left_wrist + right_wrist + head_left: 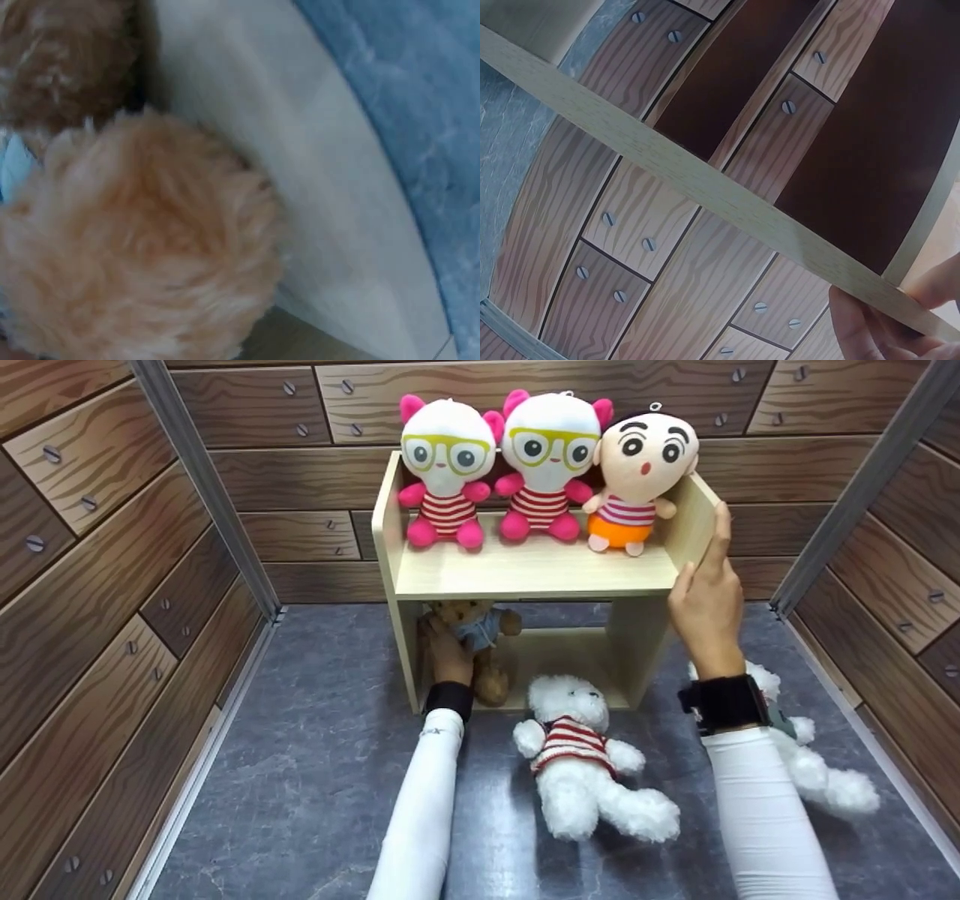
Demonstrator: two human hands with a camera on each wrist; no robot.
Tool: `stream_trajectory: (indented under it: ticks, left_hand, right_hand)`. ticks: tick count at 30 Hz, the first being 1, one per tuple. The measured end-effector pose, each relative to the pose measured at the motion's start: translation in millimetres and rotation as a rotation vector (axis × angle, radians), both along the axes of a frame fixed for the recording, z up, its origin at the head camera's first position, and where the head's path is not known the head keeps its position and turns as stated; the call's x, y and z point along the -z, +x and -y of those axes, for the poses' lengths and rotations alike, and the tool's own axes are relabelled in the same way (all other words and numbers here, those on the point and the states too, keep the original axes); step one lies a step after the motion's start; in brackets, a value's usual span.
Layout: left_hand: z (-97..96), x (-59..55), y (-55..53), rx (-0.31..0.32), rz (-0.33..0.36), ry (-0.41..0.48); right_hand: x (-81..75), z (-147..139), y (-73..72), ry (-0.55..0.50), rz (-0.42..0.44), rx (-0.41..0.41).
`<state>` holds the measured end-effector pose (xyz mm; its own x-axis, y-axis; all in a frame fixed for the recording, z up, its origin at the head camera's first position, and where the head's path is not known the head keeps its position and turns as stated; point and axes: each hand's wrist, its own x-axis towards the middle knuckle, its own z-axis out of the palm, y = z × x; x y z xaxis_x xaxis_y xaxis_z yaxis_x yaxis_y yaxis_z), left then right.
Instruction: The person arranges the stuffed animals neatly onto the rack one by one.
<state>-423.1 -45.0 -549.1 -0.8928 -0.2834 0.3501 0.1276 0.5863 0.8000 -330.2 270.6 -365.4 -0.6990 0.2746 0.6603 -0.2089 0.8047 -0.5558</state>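
The brown bear (484,633) in a blue top is in the lower compartment of the shelf (540,579), toward the left, one foot by the near edge. The left grip (450,654) is against its left side; its fingers are largely hidden, so I cannot tell whether they close on it. If the hold is loose, the bear could tip out toward the near side; if the grip withdraws carelessly, it might drag the bear along. The right grip (709,600) pinches the right side panel. A hard pull there could jolt the shelf and topple the boy doll (628,510), which leans beside that panel. Near the shelf, the striped-top white bear (574,754) could obstruct reaching.
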Motion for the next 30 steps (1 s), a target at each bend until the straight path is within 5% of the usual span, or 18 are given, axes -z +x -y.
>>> stream_trajectory:
  ticks: [3,7,10,18,30]
  left_hand:
    - [-1.9,0.7,5.4,-0.010,-0.009,-0.051]
    - [-6.0,1.0,8.2,-0.119,-0.063,-0.277]
    - [-9.7,1.4,10.4,-0.160,-0.076,-0.359]
    - [-24.1,7.2,22.6,-0.114,-0.004,-0.343]
    - [-20.0,12.9,28.1,-0.133,-0.104,-0.476]
  right_hand:
    - [1.2,1,-0.5,0.002,0.002,0.005]
    - [2.3,2,-0.5,0.003,0.005,0.005]
    - [1.7,3,-0.5,-0.001,0.016,0.004]
    - [0.4,2,-0.9,0.000,-0.008,0.017]
    - [4.2,3,-0.9,-0.002,-0.019,-0.006]
